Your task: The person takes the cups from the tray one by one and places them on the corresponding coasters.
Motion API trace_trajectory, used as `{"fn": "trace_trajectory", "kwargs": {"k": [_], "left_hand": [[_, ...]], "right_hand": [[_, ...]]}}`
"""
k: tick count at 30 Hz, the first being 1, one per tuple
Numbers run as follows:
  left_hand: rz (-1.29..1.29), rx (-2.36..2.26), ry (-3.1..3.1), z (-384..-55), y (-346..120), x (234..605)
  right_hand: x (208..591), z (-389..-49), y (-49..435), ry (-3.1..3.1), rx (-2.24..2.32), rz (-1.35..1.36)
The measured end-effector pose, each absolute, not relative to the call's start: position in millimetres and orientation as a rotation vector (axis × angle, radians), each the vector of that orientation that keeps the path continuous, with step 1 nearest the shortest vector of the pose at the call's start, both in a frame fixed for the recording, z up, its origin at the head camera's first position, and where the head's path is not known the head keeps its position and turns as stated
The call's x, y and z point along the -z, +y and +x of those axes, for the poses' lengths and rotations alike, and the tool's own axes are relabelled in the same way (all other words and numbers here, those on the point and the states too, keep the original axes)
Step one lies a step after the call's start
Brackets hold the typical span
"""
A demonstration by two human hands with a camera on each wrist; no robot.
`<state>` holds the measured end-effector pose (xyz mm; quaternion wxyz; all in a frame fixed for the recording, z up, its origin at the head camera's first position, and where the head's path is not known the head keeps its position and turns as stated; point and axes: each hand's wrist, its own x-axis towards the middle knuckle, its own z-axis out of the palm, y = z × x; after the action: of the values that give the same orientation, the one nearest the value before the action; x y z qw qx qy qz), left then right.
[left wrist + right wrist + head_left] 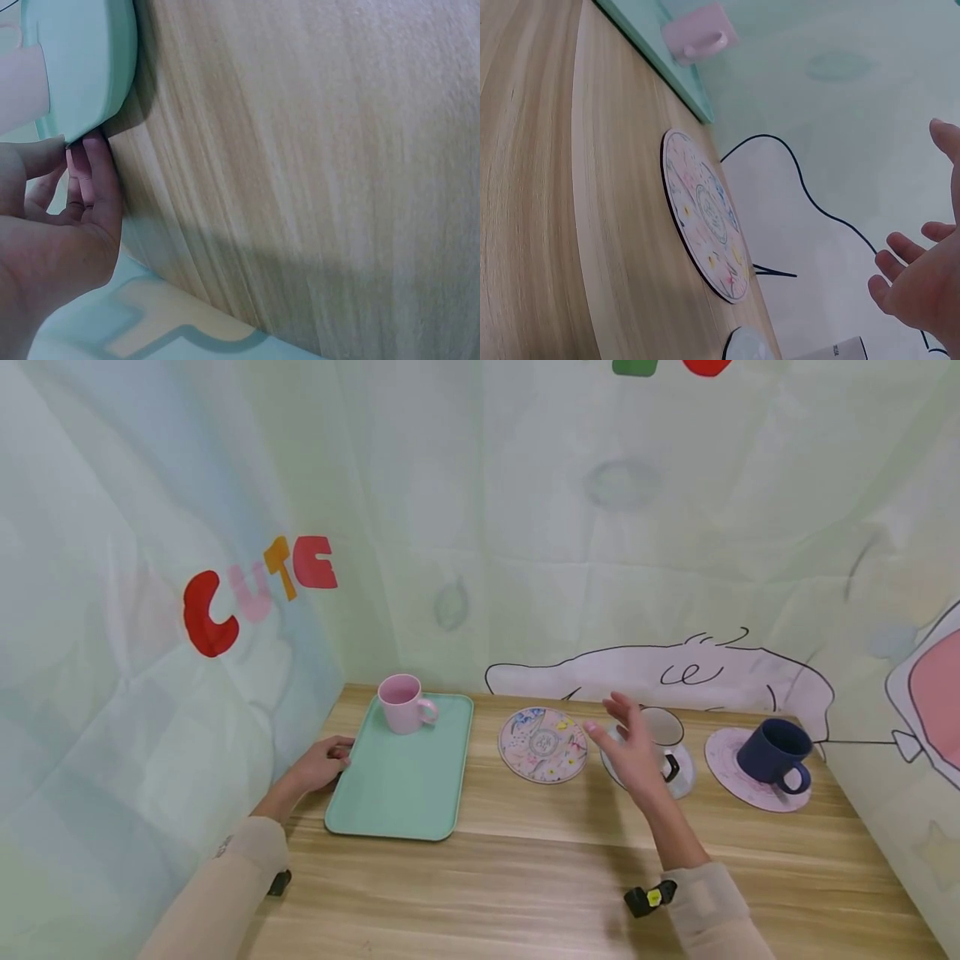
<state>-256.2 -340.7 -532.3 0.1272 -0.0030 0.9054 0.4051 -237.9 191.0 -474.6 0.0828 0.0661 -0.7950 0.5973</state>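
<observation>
My left hand (318, 766) grips the left edge of a mint-green tray (397, 785). In the left wrist view its thumb lies against the tray's rim (120, 82) and the fingers reach beneath. A pink mug (401, 708) stands upright near the tray's far left corner. My right hand (636, 756) hovers with fingers spread and holds nothing. It is in front of a white mug (663, 727) with a black handle, hiding part of it and of the pale coaster (684, 783) beneath. To that hand's left lies a round floral coaster (543, 745).
At the right, a navy mug (768, 753) stands on a pink-patterned coaster (723, 760). A printed fabric backdrop (465, 527) encloses the back and both sides of the wooden table (450, 902).
</observation>
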Motion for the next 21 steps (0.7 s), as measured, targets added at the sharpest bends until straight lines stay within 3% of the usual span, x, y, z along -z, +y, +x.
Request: {"fn": "trace_trajectory", "kwargs": {"k": [21], "left_hand": [[-0.007, -1.173, 2.645, -257, -341, 536]], "right_hand": [[479, -251, 153, -2.409, -1.813, 0.309]]}}
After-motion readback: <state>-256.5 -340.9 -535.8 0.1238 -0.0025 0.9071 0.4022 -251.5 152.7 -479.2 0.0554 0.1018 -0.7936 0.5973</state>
